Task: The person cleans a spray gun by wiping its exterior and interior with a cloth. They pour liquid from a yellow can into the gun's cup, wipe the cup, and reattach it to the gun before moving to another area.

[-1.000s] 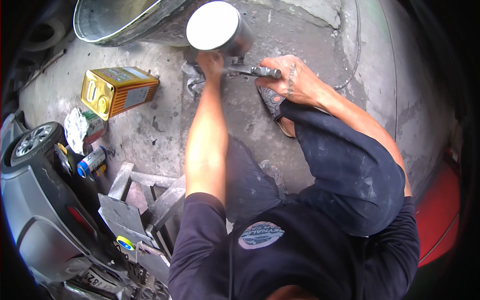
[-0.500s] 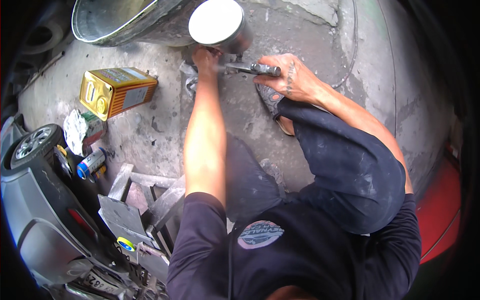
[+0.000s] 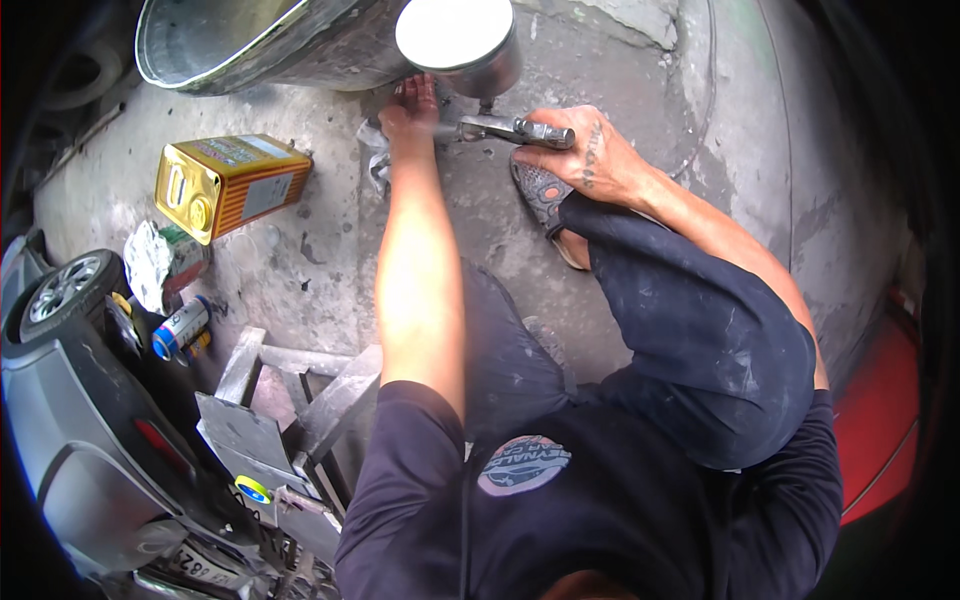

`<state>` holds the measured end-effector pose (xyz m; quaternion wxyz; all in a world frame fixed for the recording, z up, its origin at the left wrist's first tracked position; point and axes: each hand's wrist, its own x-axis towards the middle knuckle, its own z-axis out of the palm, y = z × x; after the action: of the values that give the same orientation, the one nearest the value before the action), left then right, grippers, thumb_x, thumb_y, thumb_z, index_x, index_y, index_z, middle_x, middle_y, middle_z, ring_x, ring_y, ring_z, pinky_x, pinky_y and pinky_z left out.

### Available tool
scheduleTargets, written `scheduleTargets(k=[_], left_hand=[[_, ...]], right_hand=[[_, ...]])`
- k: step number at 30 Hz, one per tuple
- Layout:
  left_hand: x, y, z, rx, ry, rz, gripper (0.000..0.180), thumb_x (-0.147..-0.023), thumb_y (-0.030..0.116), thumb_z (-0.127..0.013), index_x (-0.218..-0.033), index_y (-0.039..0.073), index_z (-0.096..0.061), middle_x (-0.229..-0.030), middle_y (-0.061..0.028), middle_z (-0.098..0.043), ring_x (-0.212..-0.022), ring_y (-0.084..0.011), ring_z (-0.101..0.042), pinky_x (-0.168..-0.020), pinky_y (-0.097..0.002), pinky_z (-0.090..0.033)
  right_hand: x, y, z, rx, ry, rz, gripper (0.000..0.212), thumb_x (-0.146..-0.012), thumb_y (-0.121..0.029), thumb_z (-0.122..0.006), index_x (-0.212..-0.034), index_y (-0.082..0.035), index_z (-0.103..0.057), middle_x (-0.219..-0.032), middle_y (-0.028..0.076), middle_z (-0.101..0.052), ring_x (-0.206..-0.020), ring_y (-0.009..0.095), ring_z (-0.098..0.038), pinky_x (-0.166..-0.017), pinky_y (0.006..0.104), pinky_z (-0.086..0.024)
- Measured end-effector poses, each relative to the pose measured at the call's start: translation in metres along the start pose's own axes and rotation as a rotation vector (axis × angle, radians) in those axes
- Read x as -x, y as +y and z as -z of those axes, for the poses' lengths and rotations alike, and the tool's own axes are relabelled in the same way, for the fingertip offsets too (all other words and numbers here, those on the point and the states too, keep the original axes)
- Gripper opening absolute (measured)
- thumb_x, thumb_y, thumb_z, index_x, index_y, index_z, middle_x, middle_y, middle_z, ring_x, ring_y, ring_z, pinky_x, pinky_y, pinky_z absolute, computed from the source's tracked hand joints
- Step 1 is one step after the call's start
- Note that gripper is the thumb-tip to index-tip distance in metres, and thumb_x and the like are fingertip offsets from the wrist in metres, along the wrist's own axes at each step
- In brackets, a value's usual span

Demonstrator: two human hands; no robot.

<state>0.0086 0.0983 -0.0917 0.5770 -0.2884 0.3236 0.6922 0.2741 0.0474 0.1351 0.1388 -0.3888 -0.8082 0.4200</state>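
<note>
My right hand is closed around the handle of a metal spray gun, held level with its nozzle facing left. A round cup with a white top stands above the gun. Pale mist leaves the nozzle toward my left hand, which is stretched forward beside the drum, fingers extended and nothing visible in them. Just left of my left wrist, a crumpled whitish rag lies on the floor. A large metal drum stands beyond my left hand.
On the left stand a yellow rectangular can, a green can with white crumpled material and a blue-white spray can. A metal stand is near my left side. A grey car is at far left, red bodywork at right.
The spray gun and its cup have shifted slightly right. My left hand has turned and its fingers now show stretched out, where they were tucked under the cup before.
</note>
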Motion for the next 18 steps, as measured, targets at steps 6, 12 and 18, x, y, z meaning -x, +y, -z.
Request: scheduleTargets(k=[6, 12, 18], left_hand=[[-0.021, 0.022, 0.021, 0.103, -0.2, 0.114, 0.03, -0.104, 0.021, -0.034, -0.116, 0.001, -0.053, -0.111, -0.0147, -0.063, -0.106, -0.0304, -0.064, -0.102, -0.057, -0.05], [0.018, -0.003, -0.006, 0.215, -0.109, 0.039, 0.046, -0.108, 0.021, -0.028, -0.145, -0.004, -0.032, -0.149, -0.0207, -0.043, -0.135, -0.0463, -0.048, -0.115, -0.0655, -0.038], [0.024, -0.004, -0.004, 0.064, -0.129, 0.099, 0.044, -0.104, 0.004, -0.035, -0.146, -0.007, -0.034, -0.148, -0.0215, -0.049, -0.138, -0.0456, -0.046, -0.115, -0.0599, -0.041]], right_hand=[[-0.004, 0.0, -0.008, -0.001, -0.007, 0.031, 0.033, -0.087, -0.026, -0.075, -0.106, 0.0, -0.068, -0.08, 0.023, -0.067, -0.08, 0.04, -0.068, -0.072, 0.0463, -0.053], [-0.007, -0.004, 0.002, 0.034, 0.027, -0.204, 0.035, -0.088, -0.03, -0.074, -0.108, -0.001, -0.07, -0.086, 0.024, -0.069, -0.084, 0.042, -0.069, -0.077, 0.0481, -0.053], [-0.012, 0.0, -0.002, 0.114, 0.079, -0.201, 0.032, -0.088, -0.03, -0.073, -0.099, 0.0, -0.067, -0.086, 0.025, -0.069, -0.086, 0.044, -0.068, -0.077, 0.0501, -0.053]])
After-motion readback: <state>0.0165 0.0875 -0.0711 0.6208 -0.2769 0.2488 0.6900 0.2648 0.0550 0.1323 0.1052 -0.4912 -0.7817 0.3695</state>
